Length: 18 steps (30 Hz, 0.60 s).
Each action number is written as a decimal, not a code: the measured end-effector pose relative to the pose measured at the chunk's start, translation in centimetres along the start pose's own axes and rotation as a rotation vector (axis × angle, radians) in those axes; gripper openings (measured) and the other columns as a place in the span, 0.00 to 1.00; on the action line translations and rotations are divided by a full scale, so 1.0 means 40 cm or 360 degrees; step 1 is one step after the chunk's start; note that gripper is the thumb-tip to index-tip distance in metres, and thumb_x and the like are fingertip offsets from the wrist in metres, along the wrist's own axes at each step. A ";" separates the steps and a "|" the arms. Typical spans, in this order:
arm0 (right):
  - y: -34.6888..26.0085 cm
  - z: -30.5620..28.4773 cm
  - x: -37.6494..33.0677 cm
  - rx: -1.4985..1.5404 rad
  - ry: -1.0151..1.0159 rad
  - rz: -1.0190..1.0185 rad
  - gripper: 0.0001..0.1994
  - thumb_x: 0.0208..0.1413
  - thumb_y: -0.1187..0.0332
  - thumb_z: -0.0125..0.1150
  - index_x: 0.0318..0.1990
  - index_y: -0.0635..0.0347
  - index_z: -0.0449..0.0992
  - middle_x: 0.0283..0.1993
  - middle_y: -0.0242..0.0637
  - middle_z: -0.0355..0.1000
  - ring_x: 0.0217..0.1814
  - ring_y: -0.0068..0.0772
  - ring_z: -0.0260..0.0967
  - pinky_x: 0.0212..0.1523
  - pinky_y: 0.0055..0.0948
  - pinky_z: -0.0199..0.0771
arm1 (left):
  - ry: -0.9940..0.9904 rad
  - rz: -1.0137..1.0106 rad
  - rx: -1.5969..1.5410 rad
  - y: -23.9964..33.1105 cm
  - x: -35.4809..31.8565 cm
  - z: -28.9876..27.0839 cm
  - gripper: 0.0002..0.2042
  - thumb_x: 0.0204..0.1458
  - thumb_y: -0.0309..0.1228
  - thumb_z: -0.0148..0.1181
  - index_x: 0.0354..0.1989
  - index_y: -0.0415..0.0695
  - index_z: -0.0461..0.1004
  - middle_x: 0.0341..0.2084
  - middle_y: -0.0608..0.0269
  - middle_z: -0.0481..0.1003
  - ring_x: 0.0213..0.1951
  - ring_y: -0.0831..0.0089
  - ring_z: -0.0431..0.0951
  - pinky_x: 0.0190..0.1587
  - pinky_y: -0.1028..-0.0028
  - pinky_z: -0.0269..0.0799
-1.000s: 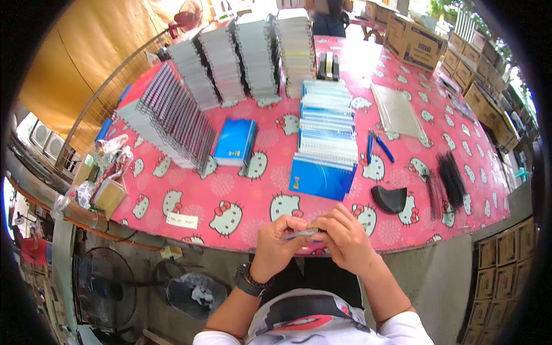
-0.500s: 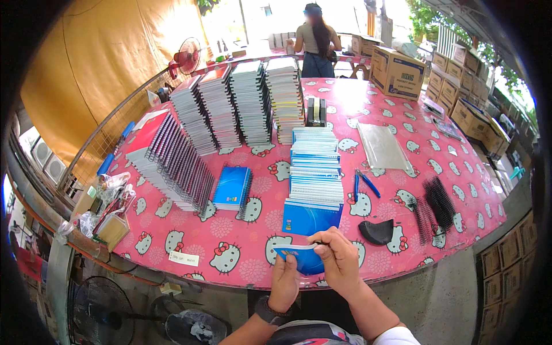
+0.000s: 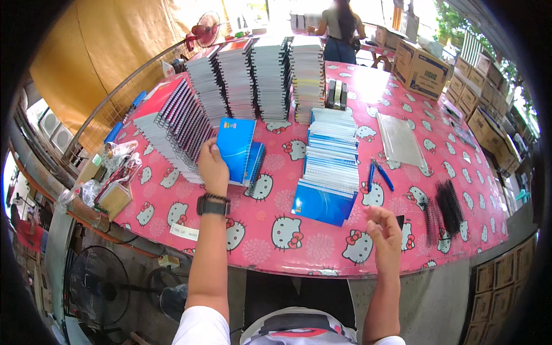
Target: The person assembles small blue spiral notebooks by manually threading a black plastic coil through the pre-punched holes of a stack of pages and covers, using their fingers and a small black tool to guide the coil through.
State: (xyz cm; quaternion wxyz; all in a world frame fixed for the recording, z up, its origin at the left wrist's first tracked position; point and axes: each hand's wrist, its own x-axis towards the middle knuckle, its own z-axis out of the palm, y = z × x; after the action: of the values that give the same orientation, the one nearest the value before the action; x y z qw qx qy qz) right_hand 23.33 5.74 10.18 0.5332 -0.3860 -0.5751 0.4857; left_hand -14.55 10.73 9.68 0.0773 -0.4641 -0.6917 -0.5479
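Observation:
My left hand (image 3: 214,167) grips a blue spiral notebook (image 3: 237,148) by its left edge, thumb on the cover. It is over a small pile of blue spiral notebooks (image 3: 256,162); whether it touches them I cannot tell. My right hand (image 3: 384,236) hovers above the table's near side, fingers loosely bent and apart, with nothing visible in them. Behind it, a black half-round piece (image 3: 401,220) is mostly hidden. A long row of blue-covered notebooks (image 3: 326,201) leans between my hands. Blue-handled pliers (image 3: 381,175) lie to the right of that row.
Tall stacks of spiral-bound notebooks (image 3: 270,80) stand at the back, with a leaning red-covered stack (image 3: 172,126) at left. Black binding coils (image 3: 448,210) and a clear plastic sheet (image 3: 401,141) lie at right. A carton (image 3: 422,68) sits on the far corner; a person (image 3: 340,31) stands beyond.
My left hand has carried the blue notebook from the near edge leftward and away, over the small pile. My right hand has let go of it and moved right. The view has shifted.

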 end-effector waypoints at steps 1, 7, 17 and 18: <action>0.010 0.000 -0.007 -0.0043 -0.0030 0.0030 0.16 0.54 0.71 0.60 0.50 0.63 0.70 0.49 0.37 0.70 0.48 0.25 0.67 0.47 0.25 0.66 | -0.0096 0.0011 0.0354 -0.066 0.014 0.019 0.15 0.58 0.33 0.48 0.48 0.37 0.68 0.41 0.49 0.71 0.44 0.56 0.70 0.48 0.64 0.65; 0.042 -0.008 0.000 -0.0398 0.0035 0.0022 0.13 0.51 0.73 0.60 0.45 0.62 0.74 0.45 0.37 0.72 0.47 0.27 0.68 0.47 0.28 0.66 | -0.0362 -0.0018 0.0833 -0.138 -0.020 0.111 0.20 0.55 0.38 0.51 0.53 0.41 0.67 0.51 0.44 0.68 0.54 0.48 0.65 0.54 0.53 0.61; 0.121 0.087 0.207 -0.1697 -0.0192 -0.1138 0.15 0.40 0.73 0.64 0.40 0.54 0.76 0.39 0.32 0.71 0.45 0.37 0.65 0.51 0.37 0.58 | -0.0986 -0.0352 0.1204 0.015 -0.028 0.137 0.48 0.37 0.59 0.60 0.67 0.53 0.49 0.66 0.44 0.47 0.65 0.45 0.50 0.61 0.43 0.45; 0.124 0.087 0.224 -0.1673 -0.0225 -0.1142 0.14 0.40 0.73 0.64 0.39 0.53 0.76 0.38 0.31 0.71 0.44 0.37 0.65 0.50 0.36 0.58 | -0.0825 -0.0186 0.1079 0.029 -0.037 0.125 0.47 0.39 0.58 0.61 0.67 0.52 0.49 0.66 0.44 0.47 0.65 0.45 0.50 0.62 0.43 0.44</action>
State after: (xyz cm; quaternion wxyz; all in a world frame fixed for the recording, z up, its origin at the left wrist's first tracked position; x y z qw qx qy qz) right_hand 18.33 14.99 7.63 0.3629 -0.3465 -0.8638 -0.0456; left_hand -10.88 14.04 7.63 0.0178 -0.4946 -0.8543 -0.1585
